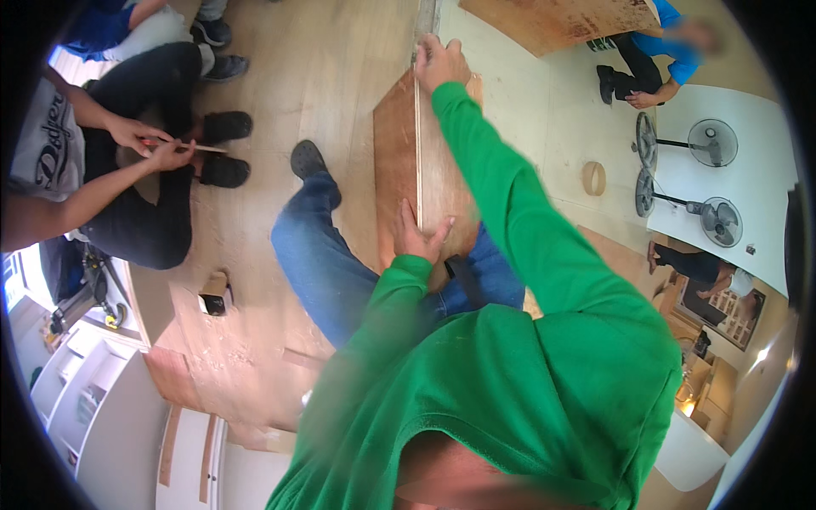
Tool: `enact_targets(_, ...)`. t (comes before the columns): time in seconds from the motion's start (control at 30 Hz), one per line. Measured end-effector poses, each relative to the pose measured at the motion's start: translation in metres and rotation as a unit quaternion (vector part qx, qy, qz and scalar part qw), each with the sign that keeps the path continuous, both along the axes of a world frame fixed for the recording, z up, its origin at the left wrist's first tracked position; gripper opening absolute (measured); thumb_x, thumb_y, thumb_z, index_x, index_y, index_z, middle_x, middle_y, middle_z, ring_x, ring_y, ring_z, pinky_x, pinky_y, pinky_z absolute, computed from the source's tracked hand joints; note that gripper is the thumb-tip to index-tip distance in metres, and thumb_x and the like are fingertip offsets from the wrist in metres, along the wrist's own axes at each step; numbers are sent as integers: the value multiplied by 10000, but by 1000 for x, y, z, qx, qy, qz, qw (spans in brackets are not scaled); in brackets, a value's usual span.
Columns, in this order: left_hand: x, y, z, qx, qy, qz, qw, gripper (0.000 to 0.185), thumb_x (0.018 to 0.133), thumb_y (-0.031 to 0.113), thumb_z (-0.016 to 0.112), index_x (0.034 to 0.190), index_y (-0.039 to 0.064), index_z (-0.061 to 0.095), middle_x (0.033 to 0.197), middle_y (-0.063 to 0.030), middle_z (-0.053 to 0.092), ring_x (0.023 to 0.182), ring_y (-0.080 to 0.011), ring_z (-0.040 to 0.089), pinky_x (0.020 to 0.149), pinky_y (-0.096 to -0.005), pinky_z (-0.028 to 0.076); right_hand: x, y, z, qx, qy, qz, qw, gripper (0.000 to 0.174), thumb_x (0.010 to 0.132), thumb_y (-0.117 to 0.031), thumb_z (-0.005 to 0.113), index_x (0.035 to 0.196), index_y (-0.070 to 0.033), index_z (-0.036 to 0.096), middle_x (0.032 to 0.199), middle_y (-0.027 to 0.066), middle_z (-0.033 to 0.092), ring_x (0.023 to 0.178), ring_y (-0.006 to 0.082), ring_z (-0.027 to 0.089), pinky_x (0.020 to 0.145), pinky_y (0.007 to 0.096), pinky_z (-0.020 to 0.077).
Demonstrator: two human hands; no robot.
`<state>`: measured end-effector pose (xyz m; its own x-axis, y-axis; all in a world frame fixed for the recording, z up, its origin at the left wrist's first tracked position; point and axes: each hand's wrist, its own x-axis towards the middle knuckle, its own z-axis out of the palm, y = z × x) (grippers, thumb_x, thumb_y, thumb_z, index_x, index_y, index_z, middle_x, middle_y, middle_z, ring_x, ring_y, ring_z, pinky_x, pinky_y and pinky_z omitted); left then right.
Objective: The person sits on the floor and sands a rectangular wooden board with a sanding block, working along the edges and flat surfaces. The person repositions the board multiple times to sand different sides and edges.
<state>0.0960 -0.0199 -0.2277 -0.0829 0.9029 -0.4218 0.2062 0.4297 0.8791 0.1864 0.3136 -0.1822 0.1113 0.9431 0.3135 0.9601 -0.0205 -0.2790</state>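
A plywood piece (395, 127) stands before me between my jeans-clad legs, its pale layered edge running away from me. My left hand (417, 239) straddles the near part of that edge, fingers on the reddish-brown face and thumb on the lighter face (443, 159). Stretched out to the far end, my right hand (443, 64) has bent fingers at the corner. Something small and dark shows by its fingertips, too small to name, and whether it is gripped is unclear. My green sleeve covers part of the lighter face.
At left a seated person (146, 140) holds a thin stick. Another person (637, 64) crouches at the far right near a large wood panel (561, 22). A roll of tape (593, 178), pedestal fans (713, 143) and a small open box (215, 294) are around me. Shavings lie on the floor.
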Motion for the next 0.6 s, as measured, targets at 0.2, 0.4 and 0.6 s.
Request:
enact_targets(0.2, -5, -1, 15, -43, 37, -26, 998, 1245, 868, 640, 900, 1696, -103, 341, 1701, -360, 420, 1566, -533, 416, 1296, -565, 377, 11, -52, -5, 39, 45, 34, 998, 356, 1019, -299, 764, 1372, -261, 753, 1054, 198, 613, 898, 433, 708, 747, 548, 586)
enact_targets(0.4, -1, -8, -21, 15, 41, -32, 999, 1278, 855, 630, 915, 1719, -89, 307, 1689, -373, 443, 1541, -515, 477, 1285, -529, 407, -16, -185, -5, 4, 23, 94, 995, 507, 993, -220, 831, 1490, -261, 740, 997, 133, 577, 801, 337, 663, 633, 462, 562)
enact_targets(0.6, 3, -8, -10, -21, 15, -1, 1000, 1247, 860, 640, 901, 1706, -82, 336, 1703, -358, 420, 1553, -533, 427, 1295, -565, 375, -11, -22, 1, 7, -7, 12, 1000, 345, 1042, -381, 763, 1375, -289, 762, 1060, 170, 631, 928, 417, 736, 735, 533, 611)
